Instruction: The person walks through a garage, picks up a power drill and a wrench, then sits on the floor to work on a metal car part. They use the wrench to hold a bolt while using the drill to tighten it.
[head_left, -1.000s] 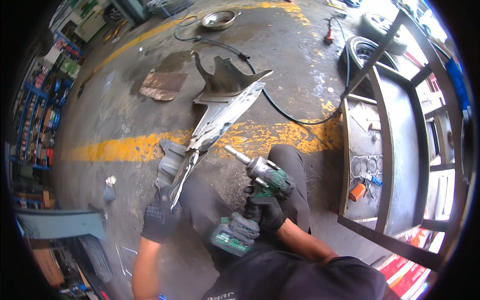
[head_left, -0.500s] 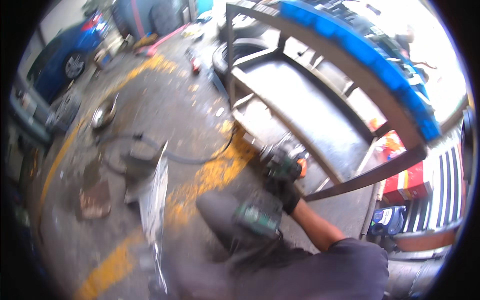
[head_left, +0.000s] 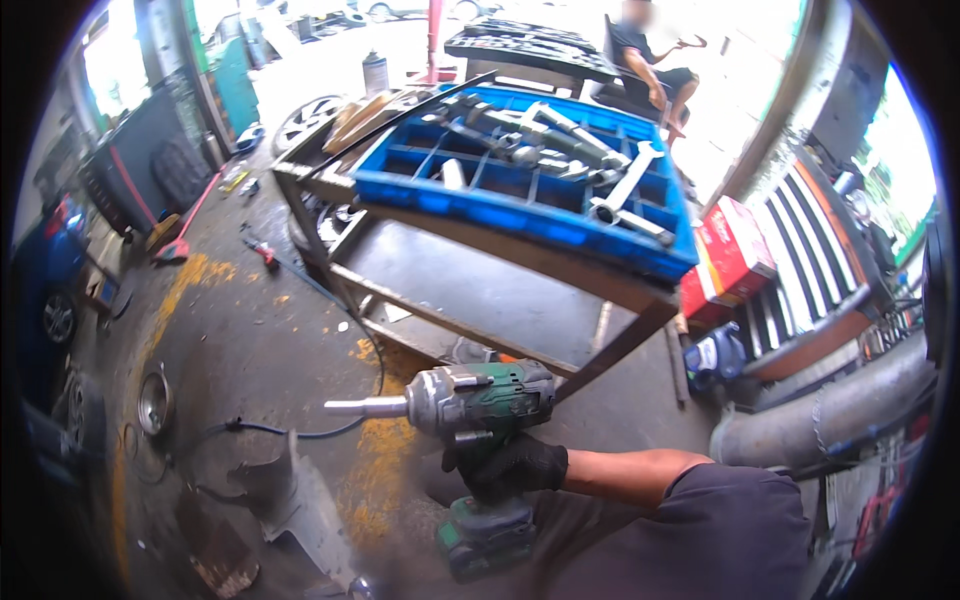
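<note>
A black-gloved hand, my right hand [head_left: 515,467], is closed around the grip of a green and grey cordless impact wrench [head_left: 480,398]. A long silver socket on the wrench's nose points left. Its battery [head_left: 487,535] hangs below my fist. The wrench is held in front of a metal-framed cart [head_left: 520,250], near the cart's lower shelf. On top of the cart sits a blue divided tray [head_left: 520,212] with sockets, extension bars and a combination wrench [head_left: 627,182] in it. My left hand is out of view.
A bent grey panel [head_left: 310,505] and a round metal part [head_left: 154,403] lie on the floor at left, with a dark hose [head_left: 290,430] nearby. Right of the cart are a red box [head_left: 728,250], a blue jug [head_left: 715,352] and a thick pipe [head_left: 830,395]. Another person [head_left: 650,60] sits beyond.
My view has swung up and right, bringing the blue tray's contents into sight. The impact wrench has come up from beside the cart's lower shelf and now shows side-on, still in my right hand.
</note>
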